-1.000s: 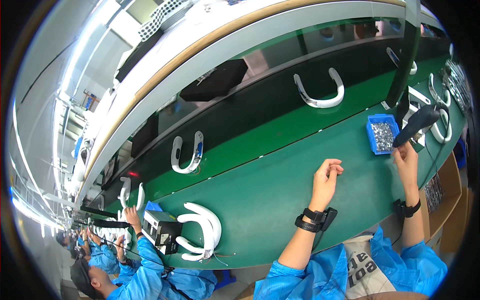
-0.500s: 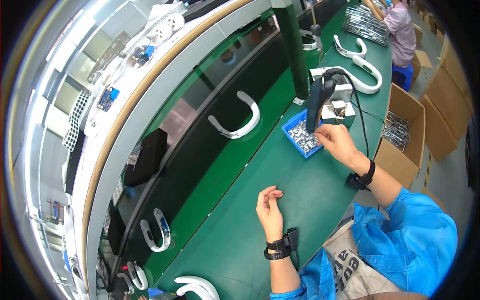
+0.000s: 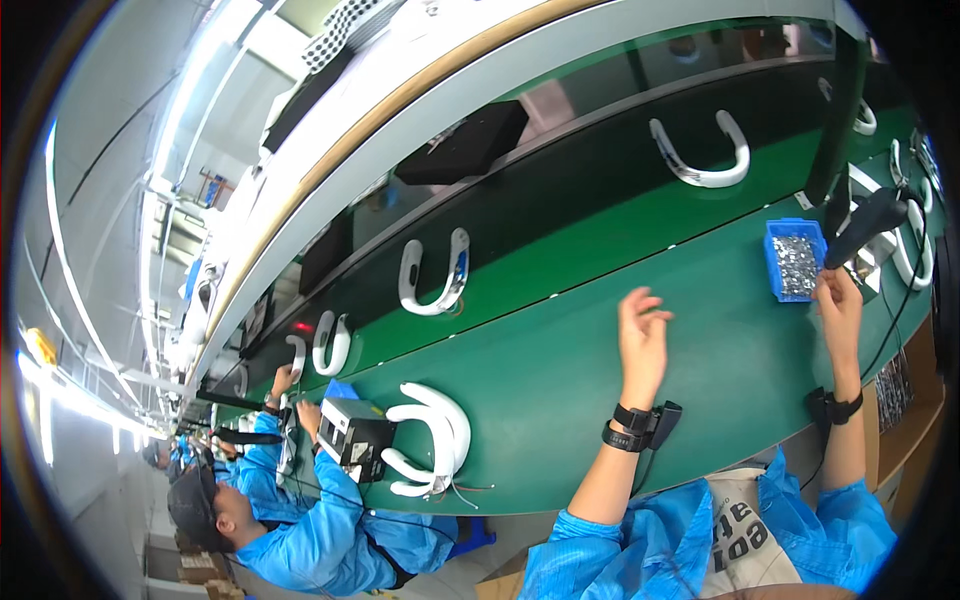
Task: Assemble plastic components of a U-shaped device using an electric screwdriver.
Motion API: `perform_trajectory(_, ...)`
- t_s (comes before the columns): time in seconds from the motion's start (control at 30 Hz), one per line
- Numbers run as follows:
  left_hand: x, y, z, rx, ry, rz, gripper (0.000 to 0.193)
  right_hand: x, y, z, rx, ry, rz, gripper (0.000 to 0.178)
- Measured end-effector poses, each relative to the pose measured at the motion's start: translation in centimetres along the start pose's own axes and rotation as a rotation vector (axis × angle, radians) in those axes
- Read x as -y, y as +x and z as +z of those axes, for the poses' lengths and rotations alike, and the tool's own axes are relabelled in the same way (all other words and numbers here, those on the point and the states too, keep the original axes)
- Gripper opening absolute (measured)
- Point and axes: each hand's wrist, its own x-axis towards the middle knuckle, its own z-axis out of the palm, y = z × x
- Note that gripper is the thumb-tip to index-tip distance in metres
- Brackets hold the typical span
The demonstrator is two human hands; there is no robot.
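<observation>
My left hand hovers over the green bench, fingers loosely bent and apart, with nothing in them. At the right, my right hand is closed in a pinch beside the front right corner of a blue plastic bin. Whatever is between its fingertips is too small or hidden to make out. Small shiny metal parts fill the bin. Just above the right fingertips is the lower end of a thick black elongated piece, which leans over a pale fixture.
White U-shaped housings lie on the dark belt, one beyond the bin and another farther left. More white housings are stacked on the bench at left, near a black box. A co-worker in blue sits there. A black cable hangs at right.
The view has swung left, bringing the co-worker and stacked housings into sight. My left hand's fingers have spread a little. My right hand stays pinched by the bin.
</observation>
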Motion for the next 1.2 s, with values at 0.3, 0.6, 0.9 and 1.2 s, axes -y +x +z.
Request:
perform_trajectory(0.3,-2.6,8.7,-20.8,-0.643,-0.338,-0.004,0.033,3.0,-6.7,-0.2,0.083,0.325,0.285,0.006)
perform_trajectory(0.6,-4.4,16.1,-30.8,-0.791,-0.807,-0.473,0.079,1.6,-9.8,5.2,0.319,0.328,0.221,0.008)
perform_trajectory(0.9,-1.2,21.1,-38.6,-0.629,-0.547,-0.283,0.053,3.1,-9.0,6.7,0.37,0.206,0.08,0.007)
perform_trajectory(1.2,-9.2,18.9,-22.5,-0.411,-0.514,0.192,0.04,2.1,-9.5,5.8,0.267,0.325,0.161,0.004)
